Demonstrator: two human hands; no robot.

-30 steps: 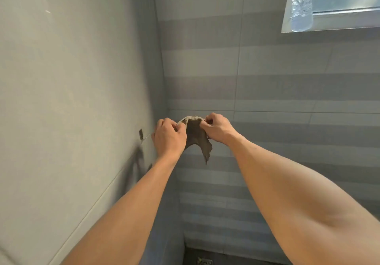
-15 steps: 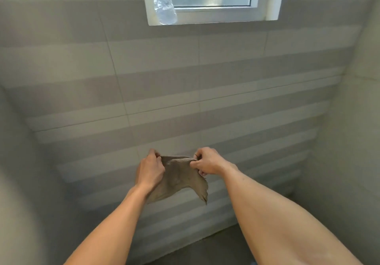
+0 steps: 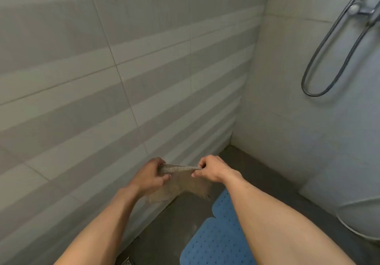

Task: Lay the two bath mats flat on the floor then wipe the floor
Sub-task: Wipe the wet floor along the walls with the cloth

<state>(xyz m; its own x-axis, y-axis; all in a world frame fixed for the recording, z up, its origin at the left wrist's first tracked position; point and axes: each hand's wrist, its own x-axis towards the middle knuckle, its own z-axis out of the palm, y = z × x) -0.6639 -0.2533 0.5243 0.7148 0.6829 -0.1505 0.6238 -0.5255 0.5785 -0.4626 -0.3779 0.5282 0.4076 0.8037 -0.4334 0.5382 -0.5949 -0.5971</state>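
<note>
A small beige-brown cloth (image 3: 181,184) hangs between my two hands in front of the striped tiled wall. My left hand (image 3: 151,177) grips its left top edge and my right hand (image 3: 212,171) pinches its right top edge, so the rim is stretched tight. Below my right forearm a blue bath mat (image 3: 218,238) with small holes lies flat on the dark grey floor (image 3: 181,219). My arm hides part of the mat. I cannot see a second mat.
The grey striped wall (image 3: 123,79) fills the left. A pale wall on the right carries a looping shower hose (image 3: 333,59) and its bracket (image 3: 354,9). A floor drain (image 3: 126,261) sits at the bottom edge by the wall. A hose loop (image 3: 349,223) curves at the lower right.
The view has swung right and down, from the window wall to the shower corner and floor. Both hands have kept hold of the cloth and pulled its top edge straighter.
</note>
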